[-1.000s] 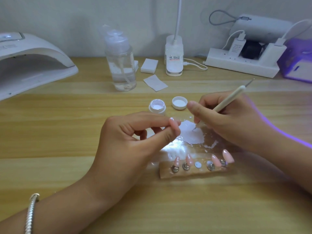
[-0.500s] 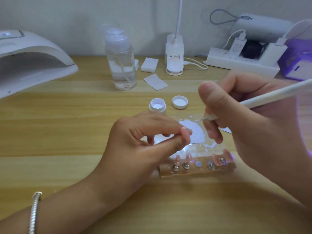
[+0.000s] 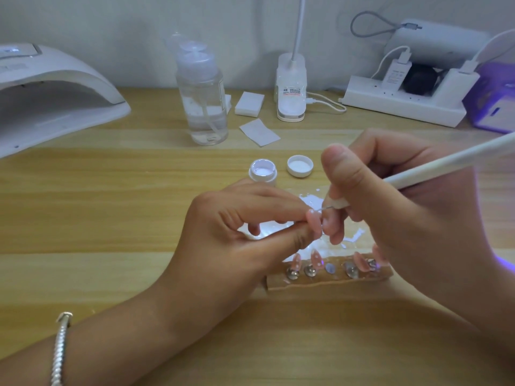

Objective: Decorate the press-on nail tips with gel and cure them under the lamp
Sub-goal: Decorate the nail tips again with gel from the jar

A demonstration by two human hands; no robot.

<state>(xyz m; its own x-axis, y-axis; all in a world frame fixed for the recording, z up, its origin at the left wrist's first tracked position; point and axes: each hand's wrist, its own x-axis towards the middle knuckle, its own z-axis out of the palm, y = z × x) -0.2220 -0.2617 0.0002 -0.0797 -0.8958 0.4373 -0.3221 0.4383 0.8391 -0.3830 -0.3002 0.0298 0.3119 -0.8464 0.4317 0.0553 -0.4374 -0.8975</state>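
Note:
My left hand pinches a pink nail tip between thumb and forefinger, above the table. My right hand holds a white dotting pen like a pencil; its thin metal point touches the top of that tip, where white gel shows. Below stands a brown holder strip with several pink nail tips on metal studs and one bare stud. An open white gel pot and its lid sit behind my hands. White gel is smeared on a clear sheet. The white curing lamp stands at far left.
A clear pump bottle stands at the back centre, with white pads and a loose wipe beside it. A desk lamp base, a power strip with chargers and a purple-lit box line the back right.
My right hand lifted the pen from the gel smear and brought its point to the nail tip in my left hand. My left hand shifted slightly right.

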